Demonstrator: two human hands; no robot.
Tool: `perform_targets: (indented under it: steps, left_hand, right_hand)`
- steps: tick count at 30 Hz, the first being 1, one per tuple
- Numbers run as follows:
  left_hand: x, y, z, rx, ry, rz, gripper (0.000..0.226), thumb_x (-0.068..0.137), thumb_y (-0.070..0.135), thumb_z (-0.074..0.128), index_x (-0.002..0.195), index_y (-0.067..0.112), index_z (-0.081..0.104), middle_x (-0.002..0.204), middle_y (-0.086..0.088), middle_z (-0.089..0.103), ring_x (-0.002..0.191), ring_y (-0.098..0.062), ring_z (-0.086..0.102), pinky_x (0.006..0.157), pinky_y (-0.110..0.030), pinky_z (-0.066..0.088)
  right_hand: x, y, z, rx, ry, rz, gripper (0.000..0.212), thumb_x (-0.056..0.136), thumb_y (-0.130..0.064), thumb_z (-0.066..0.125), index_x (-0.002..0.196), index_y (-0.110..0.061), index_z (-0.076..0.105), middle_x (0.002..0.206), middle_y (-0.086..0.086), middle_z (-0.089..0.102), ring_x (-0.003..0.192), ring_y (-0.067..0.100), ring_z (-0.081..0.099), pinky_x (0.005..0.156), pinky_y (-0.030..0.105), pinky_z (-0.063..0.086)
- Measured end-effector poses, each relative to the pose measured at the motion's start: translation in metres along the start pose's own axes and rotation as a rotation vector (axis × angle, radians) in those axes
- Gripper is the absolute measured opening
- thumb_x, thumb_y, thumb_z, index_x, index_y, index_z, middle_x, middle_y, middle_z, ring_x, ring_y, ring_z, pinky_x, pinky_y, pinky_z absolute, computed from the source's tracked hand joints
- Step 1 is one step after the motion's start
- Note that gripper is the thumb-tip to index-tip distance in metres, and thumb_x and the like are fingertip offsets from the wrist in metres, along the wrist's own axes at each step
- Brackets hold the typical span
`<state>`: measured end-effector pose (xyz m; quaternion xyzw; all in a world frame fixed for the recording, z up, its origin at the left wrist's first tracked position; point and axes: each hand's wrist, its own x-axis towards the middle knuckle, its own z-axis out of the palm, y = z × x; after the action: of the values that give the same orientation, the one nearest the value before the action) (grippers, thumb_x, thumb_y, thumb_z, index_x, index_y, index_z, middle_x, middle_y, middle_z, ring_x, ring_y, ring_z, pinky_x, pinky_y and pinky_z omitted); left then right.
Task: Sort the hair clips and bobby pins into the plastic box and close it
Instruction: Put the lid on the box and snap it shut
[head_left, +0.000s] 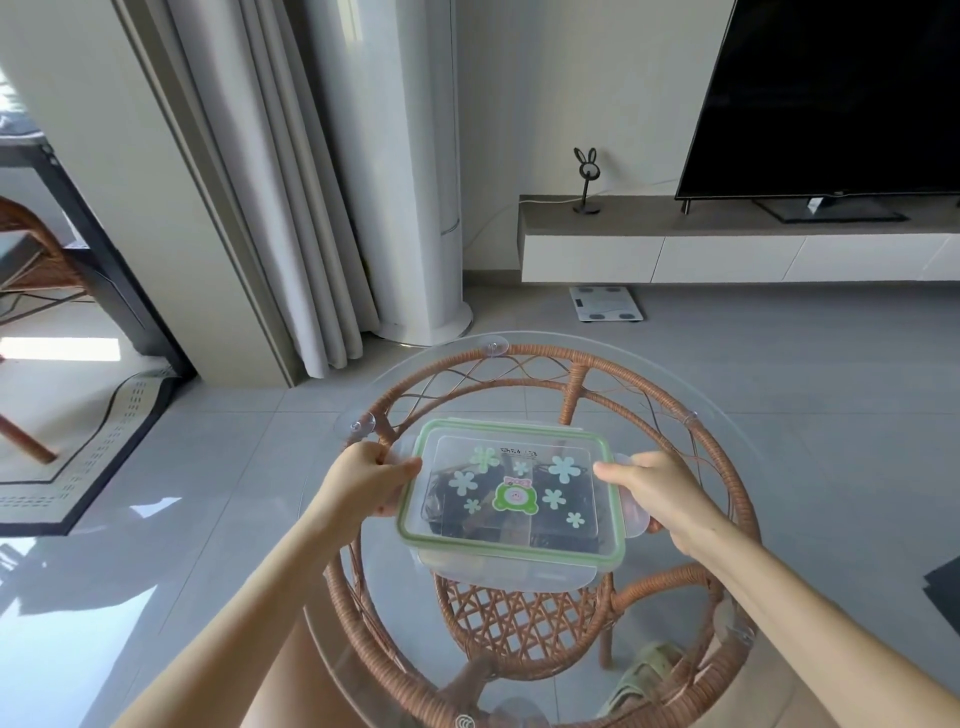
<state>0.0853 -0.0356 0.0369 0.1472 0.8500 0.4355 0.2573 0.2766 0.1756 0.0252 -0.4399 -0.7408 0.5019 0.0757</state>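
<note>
Head view: plastic box (511, 499) level, long axis apparently running left-right.

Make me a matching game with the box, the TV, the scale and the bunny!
Things
1. box
2. TV
3. scale
4. bunny

Places
A. on the floor by the cabinet
B. toward the right on the cabinet top
C. on the glass table, gripped by the left hand and right hand
D. left end of the cabinet top

Pairs: 1-C, 2-B, 3-A, 4-D
</note>
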Motion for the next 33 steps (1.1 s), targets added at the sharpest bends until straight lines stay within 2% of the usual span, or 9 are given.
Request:
perform_targets:
  steps: [8,10,12,14,16,18,21,28,33]
  left_hand:
    - [0.0,0.005,-0.003,0.021,-0.078,-0.055,0.015,0.084,0.02,0.063,0.083,0.008,0.053,0.07,-0.009,0.041,0.057,-0.02,0.039,0.048,-0.025,0.036]
    - [0.001,0.003,-0.006,0.126,-0.015,-0.027,0.042,0.08,0.026,0.067,0.111,0.002,0.051,0.074,-0.016,0.055,0.059,-0.019,0.043,0.052,-0.034,0.042]
    - [0.003,0.004,-0.007,0.389,0.051,0.021,0.06,0.082,0.037,0.063,0.126,0.002,0.042,0.102,-0.019,0.061,0.08,-0.027,0.056,0.068,-0.039,0.046]
    - [0.003,0.004,-0.003,0.649,0.031,0.115,0.05,0.09,0.043,0.046,0.118,0.002,0.05,0.109,-0.018,0.062,0.096,-0.033,0.058,0.073,-0.036,0.044]
    - [0.0,0.0,0.004,0.773,-0.024,0.176,0.049,0.096,0.043,0.027,0.098,0.004,0.057,0.1,-0.017,0.063,0.09,-0.03,0.056,0.075,-0.033,0.041]
    - [-0.003,-0.009,0.009,0.827,-0.066,0.231,0.058,0.098,0.041,0.013,0.076,0.006,0.054,0.077,-0.012,0.058,0.081,-0.029,0.059,0.075,-0.033,0.046]
    - [0.001,-0.017,0.009,0.796,-0.106,0.29,0.057,0.099,0.036,0.009,0.067,0.007,0.047,0.059,-0.007,0.043,0.07,-0.031,0.058,0.075,-0.04,0.051]
    - [0.012,-0.023,0.003,0.604,-0.169,0.303,0.057,0.097,0.041,0.01,0.069,0.008,0.046,0.067,-0.013,0.047,0.065,-0.025,0.049,0.076,-0.04,0.048]
    - [0.012,-0.03,0.006,0.382,-0.276,0.24,0.07,0.092,0.055,0.007,0.084,0.005,0.055,0.072,-0.014,0.05,0.066,-0.023,0.049,0.066,-0.039,0.05]
  right_hand:
    - [-0.01,-0.008,-0.005,-0.078,-0.065,0.081,0.038,0.081,-0.047,0.059,0.085,-0.01,0.049,0.076,0.006,0.053,0.06,0.018,0.045,0.048,0.025,0.03]
    - [-0.02,-0.011,-0.008,-0.4,0.087,-0.025,0.05,0.079,-0.061,0.053,0.085,-0.013,0.042,0.068,-0.001,0.047,0.055,0.014,0.041,0.046,0.025,0.028]
    - [-0.029,-0.014,-0.006,-0.865,0.284,-0.206,0.056,0.08,-0.069,0.039,0.079,-0.014,0.042,0.057,-0.003,0.043,0.046,0.011,0.037,0.04,0.024,0.024]
    - [-0.035,-0.018,0.001,-1.136,0.306,-0.331,0.06,0.086,-0.065,0.022,0.062,-0.015,0.042,0.05,-0.003,0.038,0.042,0.01,0.033,0.04,0.022,0.021]
    - [-0.036,-0.017,0.008,-1.228,0.249,-0.36,0.064,0.093,-0.056,0.014,0.05,-0.013,0.036,0.047,0.0,0.036,0.041,0.012,0.032,0.041,0.021,0.022]
    - [-0.03,-0.015,0.01,-1.163,0.165,-0.311,0.064,0.095,-0.05,0.011,0.049,-0.013,0.034,0.048,0.001,0.037,0.042,0.014,0.034,0.041,0.023,0.024]
    - [-0.026,-0.018,0.005,-0.944,-0.058,-0.168,0.064,0.096,-0.048,0.011,0.048,-0.012,0.032,0.047,0.001,0.034,0.043,0.016,0.034,0.043,0.026,0.027]
    - [-0.025,-0.018,0.001,-0.605,-0.206,-0.08,0.053,0.096,-0.049,0.018,0.054,-0.016,0.02,0.05,-0.002,0.022,0.045,0.013,0.025,0.051,0.029,0.023]
    - [-0.03,-0.01,0.006,-0.434,-0.146,-0.093,0.051,0.095,-0.049,0.021,0.055,-0.016,0.02,0.052,-0.002,0.021,0.049,0.014,0.026,0.054,0.03,0.025]
